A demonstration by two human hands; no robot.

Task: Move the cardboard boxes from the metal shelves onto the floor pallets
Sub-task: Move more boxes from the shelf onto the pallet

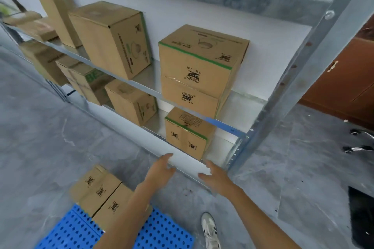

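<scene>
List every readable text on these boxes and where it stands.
"BE", green, rest hidden: leaning lower-shelf box.
"N" logo: rightmost lower-shelf box; boxes on the pallet.
Chinese print on stacked boxes: too blurred to read.
Small print elsewhere: unreadable.

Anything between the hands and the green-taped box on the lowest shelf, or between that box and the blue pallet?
Nothing visible. The left hand and right hand hover open at the shelf edge, right before the green-taped box. The floor to the blue pallet is bare; two boxes already sit on its far part.
</scene>
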